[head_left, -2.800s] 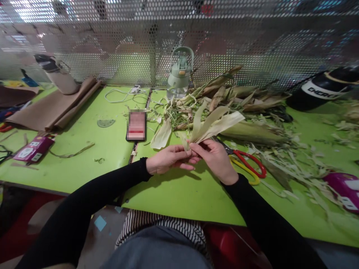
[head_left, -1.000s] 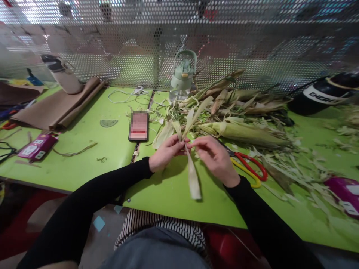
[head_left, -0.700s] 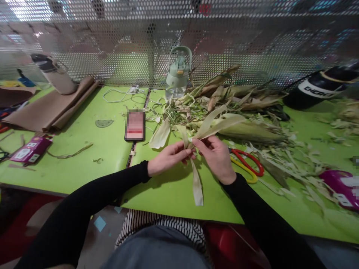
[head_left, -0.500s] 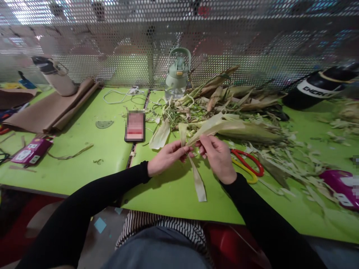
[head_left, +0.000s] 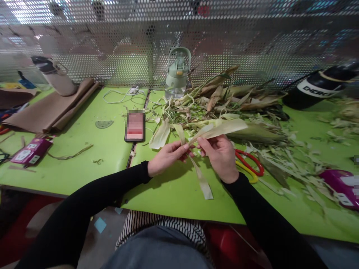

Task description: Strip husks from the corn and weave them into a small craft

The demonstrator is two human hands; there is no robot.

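Note:
Pale corn husk strips (head_left: pixel 224 129) are crossed between my two hands above the green table. My left hand (head_left: pixel 169 157) is closed, pinching them at the crossing between thumb and fingers. One strip end sticks up behind that thumb, and another tail (head_left: pixel 205 186) hangs toward the table's front. My right hand (head_left: pixel 220 157) is closed on the longer husk pieces, which fan out up and to the right. Scissors (head_left: pixel 249 163) with red and yellow handles lie beside my right wrist, their blades hidden. A loose pale husk (head_left: pixel 160 136) rests behind my left hand.
A heap of dried husks (head_left: pixel 224 93) and shreds spreads behind and right of my hands. A green bottle (head_left: pixel 176 76) stands behind it, with a black bottle (head_left: pixel 314 89) to the right. A phone (head_left: pixel 134 126) lies left; a purple box (head_left: pixel 340 188) sits far right.
The husk pieces in my right hand have swung lower and further right. The hanging tail has shifted slightly right. My left hand stays at the crossing, nearly still.

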